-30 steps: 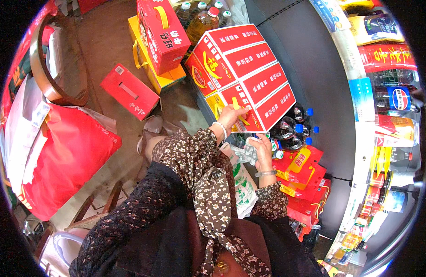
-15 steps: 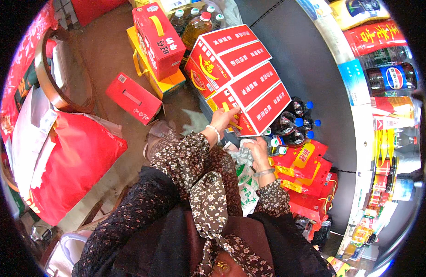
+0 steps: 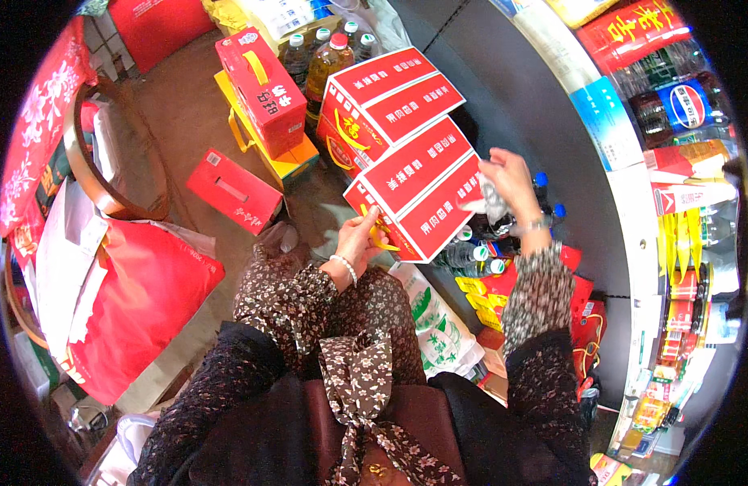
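Note:
My left hand (image 3: 358, 245) grips the yellow strap handle (image 3: 379, 233) on the near end of a red gift box (image 3: 426, 193) with a white-striped top. At the box's right edge, my right hand (image 3: 510, 185) is closed around a crumpled greyish-white cloth (image 3: 494, 202), slightly smeared by motion. Behind the held box, and close against it, stands a matching red box (image 3: 394, 83). Dark soda bottles (image 3: 541, 188) with blue caps are partly hidden behind my right hand. Below the held box are clear bottles (image 3: 476, 257) with white-and-green caps.
Farther left, a red carton (image 3: 264, 93) rests on a yellow box (image 3: 297, 166); another red carton (image 3: 234, 191) lies on the floor. Oil and dark bottles (image 3: 329, 61) stand behind. A curved counter (image 3: 605, 243) bounds the right. A green-printed white bag (image 3: 438, 320) lies near my lap.
My right hand has risen with the cloth from beside the bottles to the box's right edge. The held box has shifted slightly toward me, away from the matching one, with my left hand still on its handle.

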A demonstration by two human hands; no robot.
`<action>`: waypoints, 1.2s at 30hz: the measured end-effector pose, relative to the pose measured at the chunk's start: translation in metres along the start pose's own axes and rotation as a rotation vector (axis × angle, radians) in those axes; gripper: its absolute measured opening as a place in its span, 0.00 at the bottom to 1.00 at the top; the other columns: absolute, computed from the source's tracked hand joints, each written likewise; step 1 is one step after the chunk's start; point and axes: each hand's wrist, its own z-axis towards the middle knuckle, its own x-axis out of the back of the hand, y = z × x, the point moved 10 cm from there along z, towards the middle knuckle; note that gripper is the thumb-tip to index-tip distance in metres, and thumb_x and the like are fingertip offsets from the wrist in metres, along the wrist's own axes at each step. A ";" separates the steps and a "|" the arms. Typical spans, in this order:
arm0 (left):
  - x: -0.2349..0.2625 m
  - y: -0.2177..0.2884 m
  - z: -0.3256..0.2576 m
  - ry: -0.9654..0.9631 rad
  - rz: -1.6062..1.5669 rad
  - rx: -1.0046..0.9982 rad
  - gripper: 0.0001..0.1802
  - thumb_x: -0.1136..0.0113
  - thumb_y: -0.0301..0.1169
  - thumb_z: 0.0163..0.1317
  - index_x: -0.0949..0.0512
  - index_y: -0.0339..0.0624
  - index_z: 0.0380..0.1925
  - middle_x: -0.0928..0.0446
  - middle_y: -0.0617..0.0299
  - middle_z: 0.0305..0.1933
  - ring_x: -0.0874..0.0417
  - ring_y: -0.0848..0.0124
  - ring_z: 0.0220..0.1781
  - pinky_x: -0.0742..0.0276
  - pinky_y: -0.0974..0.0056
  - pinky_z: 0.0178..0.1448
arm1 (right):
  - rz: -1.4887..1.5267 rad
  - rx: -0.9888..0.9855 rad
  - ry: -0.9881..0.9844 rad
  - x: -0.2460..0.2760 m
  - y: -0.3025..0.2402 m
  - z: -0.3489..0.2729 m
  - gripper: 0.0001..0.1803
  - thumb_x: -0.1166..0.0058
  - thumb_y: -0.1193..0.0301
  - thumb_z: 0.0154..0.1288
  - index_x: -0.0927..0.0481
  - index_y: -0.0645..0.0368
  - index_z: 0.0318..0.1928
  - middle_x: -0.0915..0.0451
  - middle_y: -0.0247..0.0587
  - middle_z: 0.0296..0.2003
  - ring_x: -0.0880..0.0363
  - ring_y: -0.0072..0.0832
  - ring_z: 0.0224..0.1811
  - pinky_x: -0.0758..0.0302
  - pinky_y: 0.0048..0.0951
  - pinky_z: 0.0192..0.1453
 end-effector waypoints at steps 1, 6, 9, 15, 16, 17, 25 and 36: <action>0.009 -0.005 0.001 0.066 -0.033 0.026 0.24 0.40 0.50 0.60 0.34 0.45 0.42 0.25 0.63 0.30 0.21 0.71 0.32 0.25 0.67 0.35 | -0.055 -0.022 -0.048 -0.007 0.000 0.019 0.37 0.38 0.57 0.53 0.30 0.69 0.58 0.24 0.59 0.52 0.24 0.42 0.55 0.29 0.35 0.59; 0.013 -0.025 0.020 -0.042 -0.090 0.158 0.30 0.43 0.52 0.61 0.35 0.46 0.56 0.23 0.63 0.41 0.21 0.71 0.36 0.22 0.64 0.40 | 0.017 -0.150 -0.543 -0.075 0.008 0.064 0.31 0.40 0.54 0.57 0.23 0.69 0.51 0.19 0.49 0.46 0.20 0.33 0.46 0.27 0.31 0.52; -0.004 -0.032 0.027 -0.257 -0.122 0.174 0.26 0.49 0.55 0.64 0.30 0.50 0.52 0.23 0.65 0.45 0.21 0.73 0.38 0.21 0.66 0.42 | 0.081 -0.162 -0.629 -0.094 0.012 0.065 0.23 0.42 0.59 0.61 0.21 0.68 0.46 0.17 0.44 0.41 0.21 0.27 0.44 0.27 0.29 0.50; -0.014 -0.031 0.022 -0.210 -0.160 0.095 0.21 0.49 0.51 0.65 0.30 0.51 0.50 0.24 0.67 0.43 0.22 0.74 0.35 0.20 0.65 0.41 | 0.274 -0.333 -0.527 -0.096 0.027 0.060 0.20 0.43 0.59 0.61 0.19 0.67 0.40 0.16 0.43 0.33 0.18 0.29 0.30 0.22 0.32 0.35; -0.015 -0.028 0.017 -0.193 -0.165 0.072 0.20 0.48 0.50 0.65 0.31 0.51 0.49 0.24 0.67 0.41 0.22 0.73 0.34 0.19 0.64 0.40 | 0.322 -0.345 -0.522 -0.096 0.025 0.058 0.21 0.43 0.58 0.61 0.19 0.68 0.40 0.16 0.43 0.35 0.18 0.27 0.31 0.23 0.30 0.36; -0.021 -0.024 0.010 -0.216 -0.223 0.042 0.19 0.45 0.48 0.64 0.31 0.50 0.47 0.26 0.67 0.37 0.23 0.73 0.30 0.19 0.62 0.37 | 0.305 -0.303 -0.520 -0.093 0.020 0.057 0.22 0.43 0.58 0.61 0.19 0.68 0.40 0.16 0.43 0.35 0.18 0.26 0.32 0.23 0.29 0.37; -0.010 0.004 -0.035 -0.066 -0.163 -0.113 0.16 0.43 0.41 0.64 0.31 0.43 0.44 0.25 0.64 0.34 0.24 0.75 0.26 0.18 0.63 0.34 | 0.327 -0.358 -0.559 -0.094 0.002 0.032 0.23 0.44 0.57 0.63 0.19 0.69 0.40 0.17 0.43 0.36 0.18 0.25 0.33 0.23 0.27 0.37; -0.018 0.018 -0.072 -0.138 -0.114 -0.315 0.31 0.32 0.28 0.55 0.41 0.35 0.52 0.25 0.57 0.38 0.21 0.74 0.29 0.22 0.70 0.30 | 0.277 -0.236 -0.404 -0.044 -0.035 0.002 0.20 0.44 0.56 0.63 0.20 0.65 0.37 0.19 0.37 0.30 0.22 0.20 0.28 0.26 0.23 0.31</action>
